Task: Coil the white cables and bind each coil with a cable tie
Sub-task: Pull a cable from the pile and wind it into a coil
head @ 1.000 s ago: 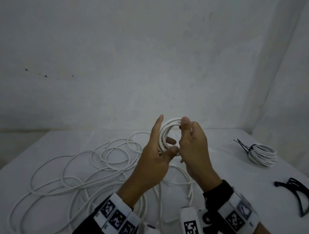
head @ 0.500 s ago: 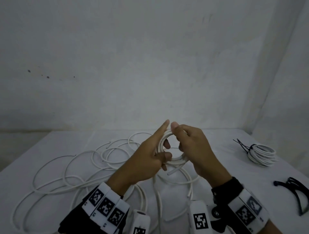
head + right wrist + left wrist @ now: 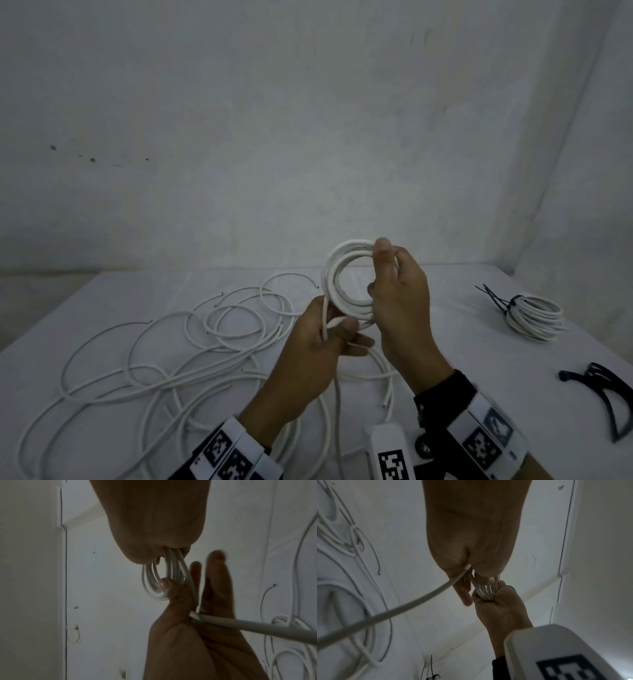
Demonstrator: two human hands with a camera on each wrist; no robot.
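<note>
Up close, my right hand has its fingers curled around the right side of a small coil of white cable, thumb raised at the top of the ring, holding it upright above the surface. My left hand sits just below and to the left, thumb pinching the cable's loose run against the fingers where it leaves the bottom of the coil. The right wrist view shows the same coil as several stacked loops emerging from my palm, with the left thumb pressed on them. From my left hand the free length of cable drops toward me.

Left of my hands, a tangle of loose white cables lies spread in wide loops over the surface. Well to the right rests a finished coil, bound with a black cable tie whose tails stick out to the left. Nearer me at the right edge lies a bunch of black cable ties.
</note>
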